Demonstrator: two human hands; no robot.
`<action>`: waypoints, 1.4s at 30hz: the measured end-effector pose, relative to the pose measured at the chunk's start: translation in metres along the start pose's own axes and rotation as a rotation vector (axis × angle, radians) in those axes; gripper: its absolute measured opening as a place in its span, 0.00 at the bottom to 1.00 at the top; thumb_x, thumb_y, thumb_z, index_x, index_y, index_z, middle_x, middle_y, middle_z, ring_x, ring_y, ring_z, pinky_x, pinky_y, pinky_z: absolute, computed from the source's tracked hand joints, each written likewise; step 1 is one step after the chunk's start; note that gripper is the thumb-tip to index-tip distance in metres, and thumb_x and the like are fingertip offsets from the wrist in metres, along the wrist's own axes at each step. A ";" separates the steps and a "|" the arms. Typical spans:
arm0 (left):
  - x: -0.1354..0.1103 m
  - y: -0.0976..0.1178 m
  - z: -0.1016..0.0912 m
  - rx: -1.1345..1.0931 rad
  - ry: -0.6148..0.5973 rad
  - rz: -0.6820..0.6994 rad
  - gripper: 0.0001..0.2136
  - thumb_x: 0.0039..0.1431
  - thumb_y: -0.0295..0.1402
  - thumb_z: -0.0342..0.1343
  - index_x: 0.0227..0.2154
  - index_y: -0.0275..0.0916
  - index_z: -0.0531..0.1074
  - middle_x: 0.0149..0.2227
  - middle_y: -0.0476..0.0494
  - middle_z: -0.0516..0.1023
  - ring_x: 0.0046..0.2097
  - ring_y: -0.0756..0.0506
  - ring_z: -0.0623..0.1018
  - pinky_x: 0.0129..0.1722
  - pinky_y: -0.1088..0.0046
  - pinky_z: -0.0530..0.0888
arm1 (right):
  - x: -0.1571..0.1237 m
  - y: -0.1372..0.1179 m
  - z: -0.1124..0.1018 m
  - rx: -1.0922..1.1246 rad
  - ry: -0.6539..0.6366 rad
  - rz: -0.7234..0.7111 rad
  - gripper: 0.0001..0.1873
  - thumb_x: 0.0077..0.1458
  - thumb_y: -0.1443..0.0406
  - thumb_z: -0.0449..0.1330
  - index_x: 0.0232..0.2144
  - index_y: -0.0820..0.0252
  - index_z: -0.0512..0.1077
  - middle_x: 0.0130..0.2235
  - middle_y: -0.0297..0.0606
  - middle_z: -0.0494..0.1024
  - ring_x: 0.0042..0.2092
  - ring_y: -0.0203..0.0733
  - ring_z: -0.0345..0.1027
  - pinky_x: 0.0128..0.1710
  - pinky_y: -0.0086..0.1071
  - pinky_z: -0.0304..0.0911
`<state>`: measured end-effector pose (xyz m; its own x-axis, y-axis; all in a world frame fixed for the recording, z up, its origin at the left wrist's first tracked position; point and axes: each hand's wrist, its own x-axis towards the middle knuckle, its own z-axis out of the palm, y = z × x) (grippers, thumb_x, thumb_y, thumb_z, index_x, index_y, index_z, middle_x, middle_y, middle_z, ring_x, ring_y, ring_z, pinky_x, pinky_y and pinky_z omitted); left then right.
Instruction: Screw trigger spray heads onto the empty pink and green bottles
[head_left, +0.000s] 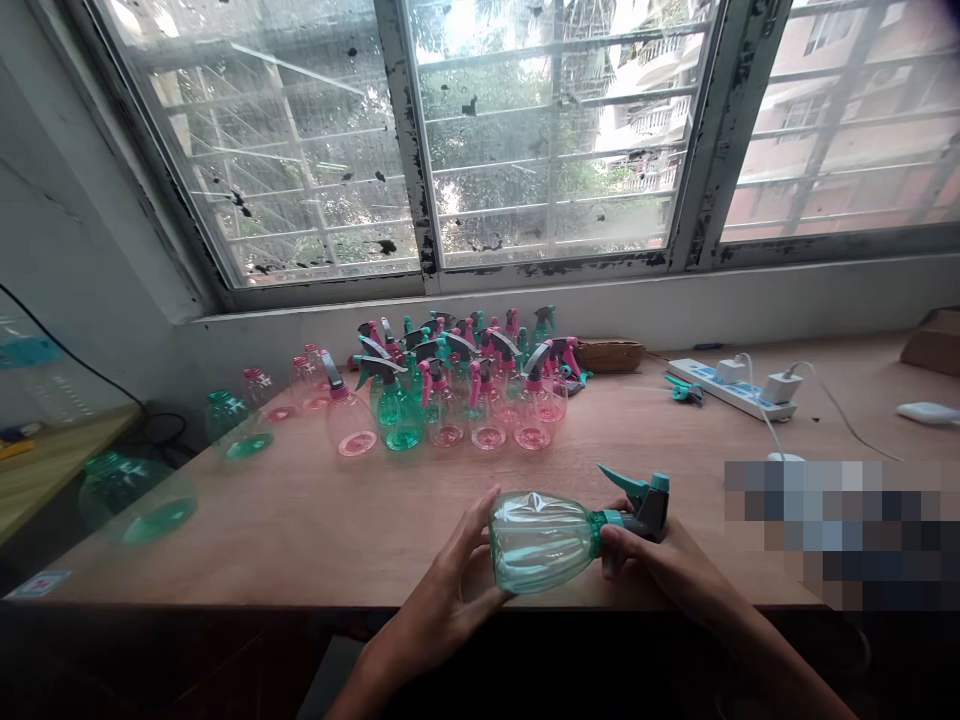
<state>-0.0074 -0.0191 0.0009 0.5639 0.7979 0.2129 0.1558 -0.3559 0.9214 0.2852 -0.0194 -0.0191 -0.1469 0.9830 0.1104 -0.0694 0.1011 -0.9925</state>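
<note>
A clear green spray bottle (541,538) lies on its side at the near edge of the wooden table (300,510). My left hand (457,580) is wrapped round the bottle's base end. My right hand (645,555) grips its neck, where a teal and grey trigger head (641,495) sits, nozzle pointing left. Both hands are closed on the bottle.
A cluster of several pink and green spray bottles (457,390) stands at the back middle. Capless bottles, pink (350,425) and green (225,418), stand to the left, with a big green one (135,495) further left. A power strip (731,388) with plugs lies back right. A loose teal trigger (684,390) lies beside it.
</note>
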 end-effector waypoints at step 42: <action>0.002 0.005 -0.002 -0.013 0.020 -0.048 0.53 0.56 0.26 0.68 0.72 0.58 0.35 0.72 0.46 0.57 0.71 0.36 0.61 0.70 0.53 0.58 | 0.000 0.001 -0.001 -0.026 0.018 0.025 0.20 0.55 0.49 0.67 0.36 0.57 0.70 0.23 0.35 0.81 0.27 0.46 0.75 0.30 0.36 0.65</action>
<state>-0.0068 -0.0183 0.0068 0.5395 0.8237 0.1746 0.1716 -0.3106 0.9349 0.2857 -0.0188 -0.0200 -0.1310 0.9878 0.0845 -0.0401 0.0799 -0.9960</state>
